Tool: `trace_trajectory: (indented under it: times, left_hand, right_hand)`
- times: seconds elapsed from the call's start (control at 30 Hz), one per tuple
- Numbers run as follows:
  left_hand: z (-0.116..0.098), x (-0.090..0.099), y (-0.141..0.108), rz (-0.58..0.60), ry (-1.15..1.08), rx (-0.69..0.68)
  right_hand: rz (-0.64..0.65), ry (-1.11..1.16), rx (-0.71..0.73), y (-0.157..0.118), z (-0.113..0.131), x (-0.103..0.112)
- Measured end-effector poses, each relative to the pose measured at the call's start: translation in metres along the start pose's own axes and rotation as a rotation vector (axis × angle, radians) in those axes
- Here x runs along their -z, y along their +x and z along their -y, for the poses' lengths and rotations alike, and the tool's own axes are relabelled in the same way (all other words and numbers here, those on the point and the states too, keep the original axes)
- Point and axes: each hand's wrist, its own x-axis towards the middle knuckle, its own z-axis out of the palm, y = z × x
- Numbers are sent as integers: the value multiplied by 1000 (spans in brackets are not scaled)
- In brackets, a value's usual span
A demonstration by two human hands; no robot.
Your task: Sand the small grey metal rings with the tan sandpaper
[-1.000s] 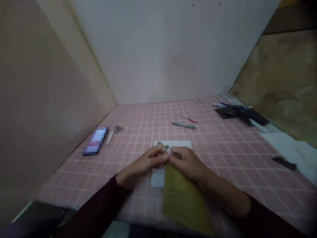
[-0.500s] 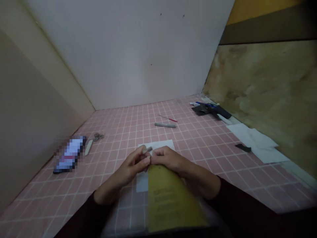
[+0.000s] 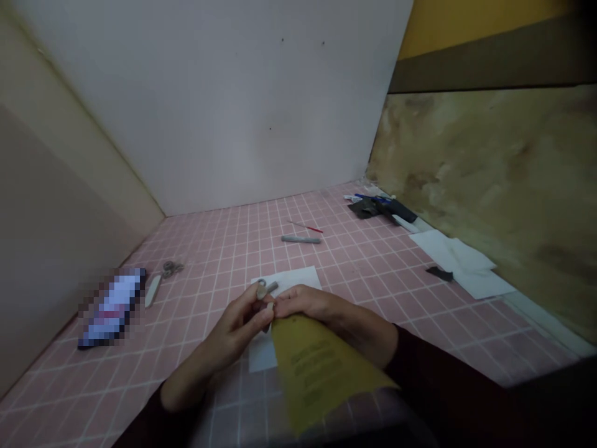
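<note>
- The yellow sheet (image 3: 321,367) is gripped at its upper edge and hangs toward you; how finished it is, you can't tell.
- Your right hand (image 3: 312,302) pinches that edge, fingers closed.
- Your left hand (image 3: 233,330), fingers curled nearly closed, holds a small grey piece (image 3: 272,287).
- White paper (image 3: 303,275) lies beneath (your hands partly cover it); scissors (image 3: 170,269) lie left.
</note>
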Motion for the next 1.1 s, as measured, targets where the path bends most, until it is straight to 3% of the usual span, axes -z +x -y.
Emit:
trace_trajectory:
  times: [0.07,0.17,0.23,0.3,0.43,0.5,0.63,0.7,0.83,0.87,0.93,1.03,1.1]
  left_hand:
    - [1,1,0,6,20,1]
    - [8,3,3,54,-82,85]
    - [10,2,5,65,-136,103]
    - [6,0,4,38,-112,70]
    - [-2,-1,0,-6,-23,-15]
    - [1,0,1,12,-31,20]
    - [10,2,5,67,-84,150]
    - [9,1,5,46,-73,137]
    - [0,-2,2,-9,-21,24]
    - [-1,-2,1,-8,-19,18]
    - [2,-1,3,13,-40,52]
    - [8,1,5,56,-80,123]
    - [9,1,5,51,-75,107]
  right_hand:
    - [-9,13,1,0,-1,0]
    - [-285,-338,182,4,-5,-2]
    - [-388,-493,261,5,-6,-4]
    - [-313,-381,197,4,-4,-4]
    - [-6,29,-2,-1,1,-1]
    - [-73,-43,36,1,-1,-1]
    - [-388,-504,244,8,-10,-3]
    - [-378,-483,230,9,-10,-3]
    - [-68,-39,21,4,-4,-1]
    - [-41,0,-1,4,-3,-1]
    - [-136,-110,50,5,-5,-3]
    - [-394,-469,244,8,-10,-5]
    - [-400,-480,253,8,-10,-4]
